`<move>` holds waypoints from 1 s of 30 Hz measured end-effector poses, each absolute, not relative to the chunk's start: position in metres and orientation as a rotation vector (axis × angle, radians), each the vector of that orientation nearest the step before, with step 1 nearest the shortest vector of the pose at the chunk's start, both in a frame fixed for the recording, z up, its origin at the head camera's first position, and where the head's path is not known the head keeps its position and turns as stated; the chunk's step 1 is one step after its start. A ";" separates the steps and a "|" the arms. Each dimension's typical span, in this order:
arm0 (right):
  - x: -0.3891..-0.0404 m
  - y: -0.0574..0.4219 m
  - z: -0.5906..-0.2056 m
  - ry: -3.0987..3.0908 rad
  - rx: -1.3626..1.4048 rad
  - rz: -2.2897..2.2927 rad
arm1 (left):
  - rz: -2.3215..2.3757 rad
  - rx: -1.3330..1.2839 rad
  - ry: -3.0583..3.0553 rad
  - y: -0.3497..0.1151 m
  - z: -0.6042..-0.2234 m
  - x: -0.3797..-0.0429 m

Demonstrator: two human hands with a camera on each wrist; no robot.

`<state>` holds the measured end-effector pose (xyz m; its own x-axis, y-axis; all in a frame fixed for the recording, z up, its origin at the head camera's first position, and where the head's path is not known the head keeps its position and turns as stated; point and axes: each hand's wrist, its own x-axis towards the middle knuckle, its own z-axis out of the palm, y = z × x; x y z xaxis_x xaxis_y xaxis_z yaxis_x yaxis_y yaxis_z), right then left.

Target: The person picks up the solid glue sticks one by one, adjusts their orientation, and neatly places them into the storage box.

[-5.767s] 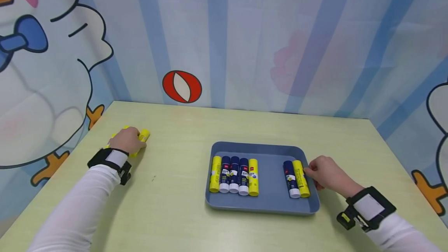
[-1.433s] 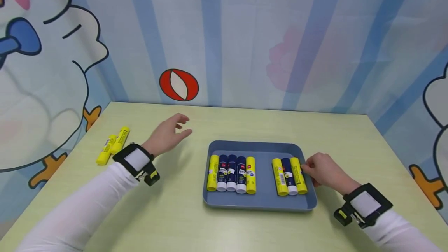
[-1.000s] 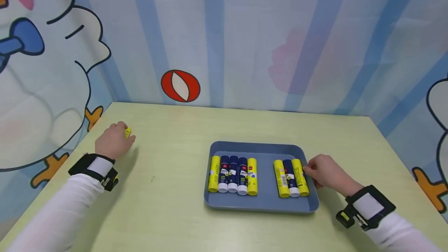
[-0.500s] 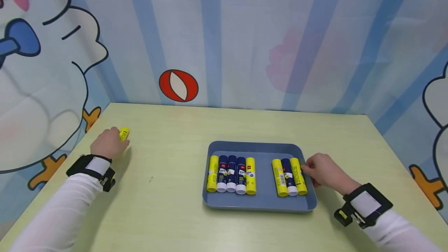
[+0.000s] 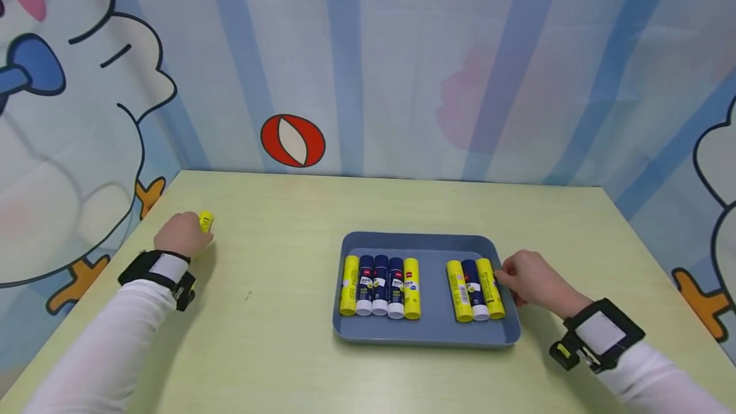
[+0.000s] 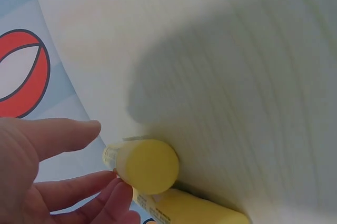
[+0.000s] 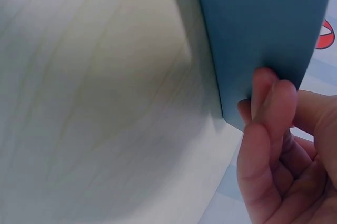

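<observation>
My left hand (image 5: 183,234) is over two yellow glue sticks at the table's left. One glue stick (image 5: 206,221) shows past it in the head view. In the left wrist view, fingertips (image 6: 113,190) touch the nearer glue stick (image 6: 150,166), and the thumb stands apart from it. The second glue stick (image 6: 202,211) lies close beside it. My right hand (image 5: 531,280) pinches the right rim of the blue-grey tray (image 5: 434,331), thumb inside and fingers outside. Inside the tray lie a left row of yellow and navy glue sticks (image 5: 380,286) and a right group of three (image 5: 474,289).
The pale wooden table (image 5: 259,350) reaches back to a striped cloth backdrop (image 5: 391,69) with cartoon prints. A bare strip of tray floor (image 5: 434,286) separates the two groups. Table surface lies between my left hand and the tray.
A yellow glue stick has joined the navy and yellow pair at the tray's right. My left hand has gone from mid-table back to the yellow sticks at left. The right hand stays on the rim.
</observation>
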<state>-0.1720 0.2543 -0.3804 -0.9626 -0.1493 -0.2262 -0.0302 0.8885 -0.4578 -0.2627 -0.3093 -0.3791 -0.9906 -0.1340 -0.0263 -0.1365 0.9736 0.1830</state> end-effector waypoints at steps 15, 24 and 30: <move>-0.173 0.254 -0.379 2.794 -0.124 -0.661 | 0.274 -0.252 2.993 -0.306 -0.383 -0.269; -0.173 0.254 -0.381 2.787 -0.112 -0.672 | 0.287 -0.182 2.982 -0.305 -0.390 -0.270; -0.173 0.256 -0.381 2.777 -0.116 -0.672 | 0.509 -0.051 3.006 -0.304 -0.383 -0.269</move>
